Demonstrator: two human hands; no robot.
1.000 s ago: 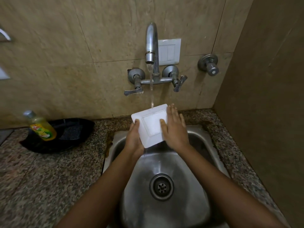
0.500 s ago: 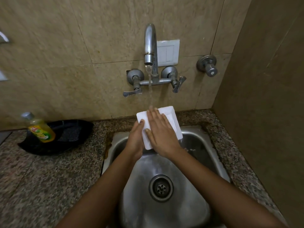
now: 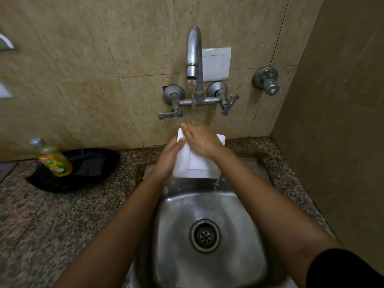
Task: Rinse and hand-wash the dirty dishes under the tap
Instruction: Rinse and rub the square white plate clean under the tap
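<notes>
A white square plate (image 3: 199, 165) is held tilted over the back of the steel sink (image 3: 245, 215), its underside facing me. My left hand (image 3: 169, 161) grips its left edge, thumb on the face near the top corner. My right hand (image 3: 202, 140) lies flat across the upper part of the plate with fingers straight and pointing left. Water runs from the tap (image 3: 194, 53) onto my right hand's fingers and drips off the plate's lower edge.
A yellow dish-soap bottle (image 3: 53, 157) leans in a black tray (image 3: 87, 169) on the speckled counter (image 3: 62, 215) at the left. Tap levers (image 3: 170, 115) and a round valve (image 3: 268, 81) stick out of the tiled wall. A brown wall (image 3: 336, 142) closes the right side.
My right hand has slid from the plate's right edge leftward across its face to the top left corner. The plate has turned squarer to me and risen closer to the stream.
</notes>
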